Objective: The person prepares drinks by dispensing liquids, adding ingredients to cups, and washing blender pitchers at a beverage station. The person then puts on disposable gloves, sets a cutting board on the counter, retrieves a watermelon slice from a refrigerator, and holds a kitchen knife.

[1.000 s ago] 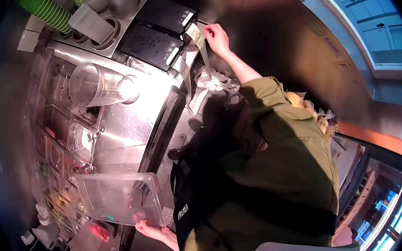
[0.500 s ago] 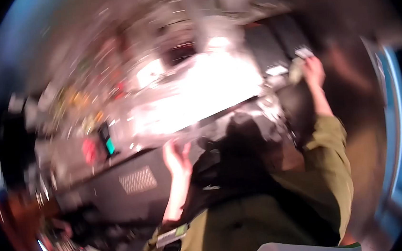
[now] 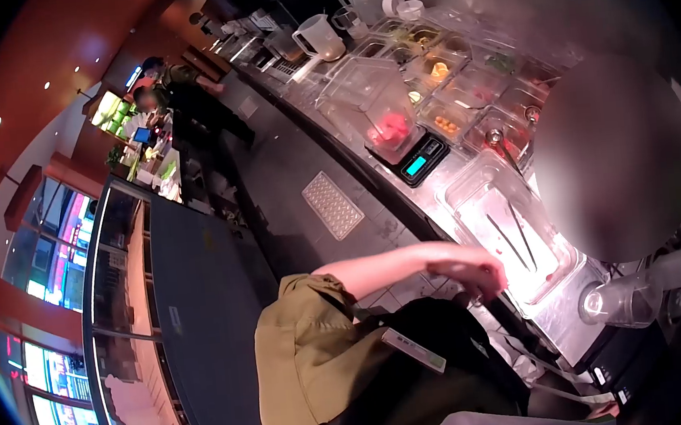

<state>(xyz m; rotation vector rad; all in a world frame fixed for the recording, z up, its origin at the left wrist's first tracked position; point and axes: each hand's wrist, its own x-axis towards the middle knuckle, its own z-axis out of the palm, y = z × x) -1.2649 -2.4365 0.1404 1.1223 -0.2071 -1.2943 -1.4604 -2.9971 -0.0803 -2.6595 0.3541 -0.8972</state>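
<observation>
My left hand (image 3: 475, 272) is beside the long edge of a clear shallow tray (image 3: 458, 184), its fingers loosely bent and nothing visible in them. Two thin dark strips (image 3: 511, 240) show within the tray's outline. Only a small part of my right hand (image 3: 604, 410) appears at the lower edge, by the black devices (image 3: 624, 358) and a pale strip (image 3: 561, 371); its fingers are mostly hidden. Beyond the tray, a digital scale (image 3: 418, 160) with a lit display stands by a clear container (image 3: 370, 88) with pink contents. A clear jug (image 3: 624, 301) lies near the tray's other end.
Clear bins of ingredients (image 3: 458, 81) line the counter's back, with white jugs (image 3: 317, 38) farther along. People (image 3: 188, 88) stand in the left distance near another counter. A perforated plate (image 3: 332, 205) is on the floor. A large blurred patch covers the right.
The view has swung left along the counter. My left hand has moved from the counter's front edge to beside the tray; my right hand is now mostly out of frame.
</observation>
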